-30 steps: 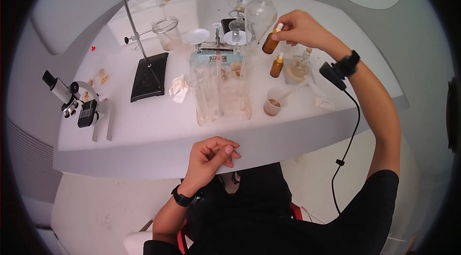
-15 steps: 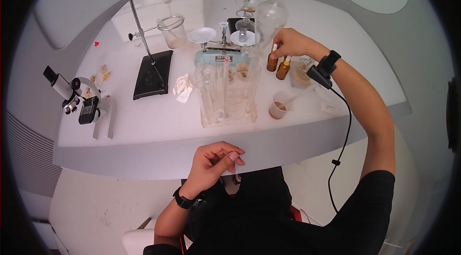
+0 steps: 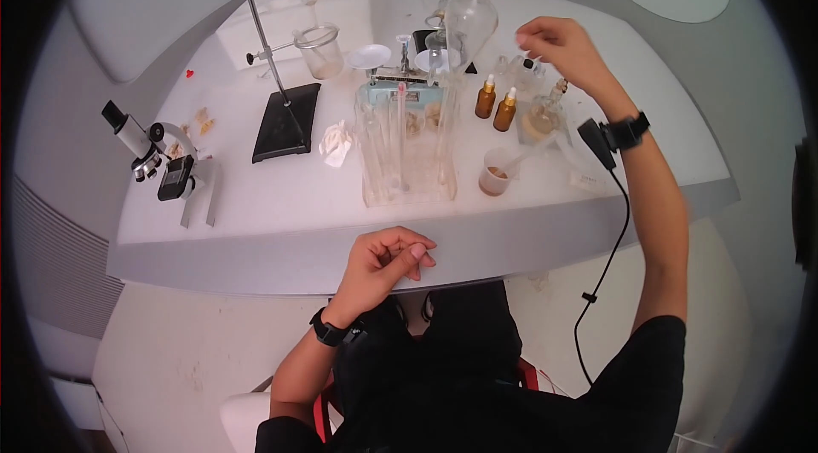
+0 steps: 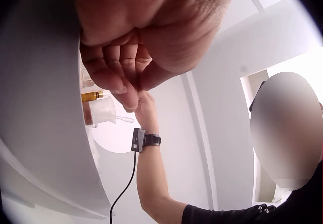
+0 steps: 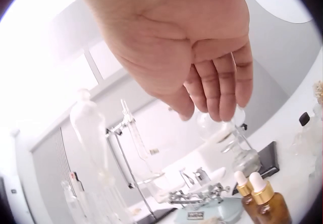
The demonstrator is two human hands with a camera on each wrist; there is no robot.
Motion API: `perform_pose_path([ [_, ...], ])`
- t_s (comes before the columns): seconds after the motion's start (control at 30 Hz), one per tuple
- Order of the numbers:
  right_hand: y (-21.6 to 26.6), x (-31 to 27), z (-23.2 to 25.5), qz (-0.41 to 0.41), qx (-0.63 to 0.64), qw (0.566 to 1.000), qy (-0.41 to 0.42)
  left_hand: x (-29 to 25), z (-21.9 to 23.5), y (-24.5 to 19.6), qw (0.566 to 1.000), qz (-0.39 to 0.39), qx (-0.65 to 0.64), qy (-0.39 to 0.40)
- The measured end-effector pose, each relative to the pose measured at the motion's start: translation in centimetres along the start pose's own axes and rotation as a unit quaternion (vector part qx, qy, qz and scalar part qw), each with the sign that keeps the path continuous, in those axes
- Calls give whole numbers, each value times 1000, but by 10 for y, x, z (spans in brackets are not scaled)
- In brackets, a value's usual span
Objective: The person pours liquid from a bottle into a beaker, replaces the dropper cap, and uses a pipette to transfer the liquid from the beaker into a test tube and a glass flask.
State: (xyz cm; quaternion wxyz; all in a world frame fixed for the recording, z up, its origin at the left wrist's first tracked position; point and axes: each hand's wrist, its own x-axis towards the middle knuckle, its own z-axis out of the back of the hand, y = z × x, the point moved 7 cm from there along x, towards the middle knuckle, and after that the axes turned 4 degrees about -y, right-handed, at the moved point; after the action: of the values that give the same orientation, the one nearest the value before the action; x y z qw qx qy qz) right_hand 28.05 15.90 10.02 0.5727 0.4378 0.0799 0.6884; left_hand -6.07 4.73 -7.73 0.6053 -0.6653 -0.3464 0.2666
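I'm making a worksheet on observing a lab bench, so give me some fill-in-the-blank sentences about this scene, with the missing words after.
Exactly ____ brown dropper bottles stand side by side on the table.
The microscope stands toward the person's ____ side.
The flat stand base beside the crumpled white paper is coloured ____.
The right hand, raised over the table with its fingers extended, holds ____.

Missing words: two; left; black; nothing.
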Motion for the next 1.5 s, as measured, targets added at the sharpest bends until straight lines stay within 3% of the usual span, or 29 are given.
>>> perform_pose_path([
  [0.03,4,-11,3,2,2,1000,2,2,-2,-1,1000,-1,0,-5],
  [0.1,5,-41,28,-36,114,981,-153,4,-6,-3,1000,-1,0,-11],
  [0.13,1,-54,29,-34,115,981,-152,5,-9,-6,1000,-17,20,-17],
  [0.2,-25,-85,35,-53,199,943,-260,9,-17,-14,998,-32,44,-23],
  [0.23,-31,-95,28,-53,202,943,-261,12,-16,-26,989,-73,104,-72],
  [0.3,-50,-115,22,-69,263,908,-320,19,-15,-53,939,-169,261,-148],
  [0.33,-55,-121,18,-71,266,906,-322,25,-21,-64,938,-167,265,-147],
  [0.4,-64,-128,12,-84,280,897,-331,28,-41,-107,831,-304,397,-244],
  [0.43,-64,-128,11,-85,284,896,-332,40,-45,-111,830,-303,401,-243],
  [0.5,-63,-128,14,-89,274,896,-338,55,-57,-122,755,-342,483,-281],
  [0.6,-75,-133,7,-105,281,900,-316,74,-66,-128,738,-318,511,-306],
  [0.73,-78,-135,7,-107,291,898,-314,91,-72,-125,729,-330,506,-322],
  [0.83,-71,-134,7,-93,266,911,-301,97,-66,-120,751,-297,494,-324],
  [0.9,-71,-135,7,-99,268,910,-300,93,-64,-122,749,-322,470,-339],
  [1.07,-70,-135,9,-100,266,913,-292,72,-66,-150,755,-347,431,-352],
  [1.5,-75,-135,9,-116,244,919,-288,63,-57,-132,831,-304,345,-315],
])
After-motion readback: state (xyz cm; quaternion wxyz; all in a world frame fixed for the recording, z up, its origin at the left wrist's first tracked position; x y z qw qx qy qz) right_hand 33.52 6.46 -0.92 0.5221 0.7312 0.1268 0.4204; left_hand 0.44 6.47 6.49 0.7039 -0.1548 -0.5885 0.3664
